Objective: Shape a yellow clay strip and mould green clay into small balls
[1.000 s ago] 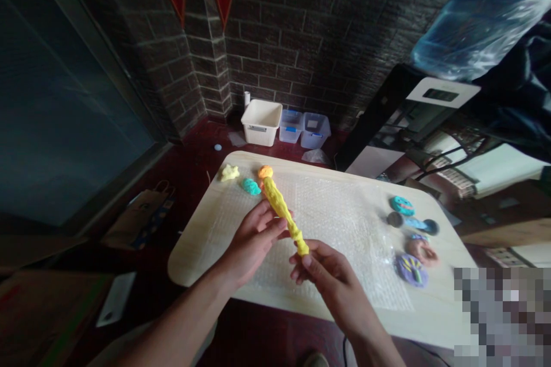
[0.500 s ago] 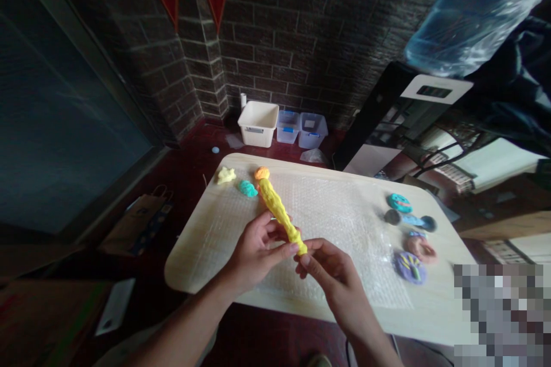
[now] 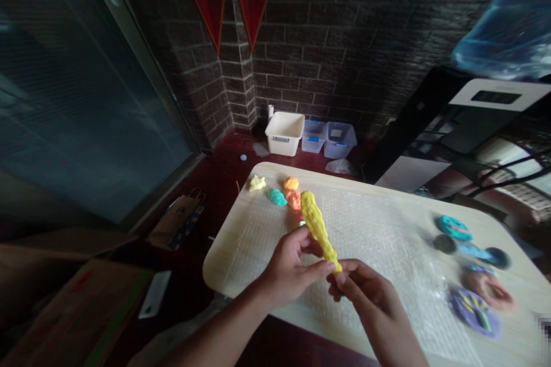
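Observation:
A long lumpy roll of yellow clay (image 3: 315, 223) is held up above a light wooden table (image 3: 224, 252). My left hand (image 3: 290, 266) is closed round its lower part, thumb pressed near the bottom end. My right hand (image 3: 365, 292) pinches the roll's lower tip with its fingers closed. The roll tilts up and away to the left. Under it a sheet of bubble wrap (image 3: 370, 235) covers the table's middle.
Small clay pieces lie at the table's far left: yellow (image 3: 257, 183), teal (image 3: 278, 197), orange (image 3: 291, 183). Several clay shapes lie at the right, among them a teal disc (image 3: 453, 227) and a purple disc (image 3: 474, 304). A white bin (image 3: 284, 133) and clear boxes stand by the brick wall.
My left hand slid down the roll to grip near its lower end beside my right hand. The roll looks shorter and thicker. The view has shifted left.

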Tool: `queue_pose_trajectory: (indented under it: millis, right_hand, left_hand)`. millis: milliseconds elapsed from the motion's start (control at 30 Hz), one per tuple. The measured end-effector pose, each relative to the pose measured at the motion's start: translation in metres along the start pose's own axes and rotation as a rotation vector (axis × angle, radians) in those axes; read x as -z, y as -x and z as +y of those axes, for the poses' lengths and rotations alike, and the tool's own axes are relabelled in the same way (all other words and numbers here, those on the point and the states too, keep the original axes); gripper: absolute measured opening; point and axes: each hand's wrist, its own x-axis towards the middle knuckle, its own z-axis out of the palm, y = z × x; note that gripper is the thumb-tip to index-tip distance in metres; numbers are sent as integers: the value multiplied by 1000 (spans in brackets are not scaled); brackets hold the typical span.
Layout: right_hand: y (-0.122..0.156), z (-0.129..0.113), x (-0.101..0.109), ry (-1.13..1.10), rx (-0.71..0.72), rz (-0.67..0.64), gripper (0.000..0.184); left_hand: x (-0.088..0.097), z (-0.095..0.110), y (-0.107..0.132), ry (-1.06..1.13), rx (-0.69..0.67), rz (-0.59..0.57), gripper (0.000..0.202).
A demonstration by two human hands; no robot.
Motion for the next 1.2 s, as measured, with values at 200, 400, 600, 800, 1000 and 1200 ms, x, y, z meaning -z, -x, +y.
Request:
queue_pose_trajectory:
  millis: [200, 400, 600, 800, 1000, 1200]
  right_hand:
    - [1, -1, 0, -34, -16, -20, 32]
    - [1, 4, 3, -76, -45, -41, 31]
    - [-2, 9, 6, -95, -54, -44, 30]
    - [-5, 5, 6, -11, -56, -38, 36]
    - [-2, 7, 12, -19, 11, 89, 36]
    - [-1, 4, 11, -140, 42, 102, 30]
  left_hand:
    - [5, -4, -1, -91, 9, 8, 41]
    - [6, -4, -1, -94, 37, -3, 41]
    - [2, 0, 0, 21, 28, -51, 40]
    - [4, -10, -2, 54, 26, 30, 30]
    - [5, -20, 0, -56, 77, 10, 33]
    - [-5, -13, 8, -215, 146, -161, 34]
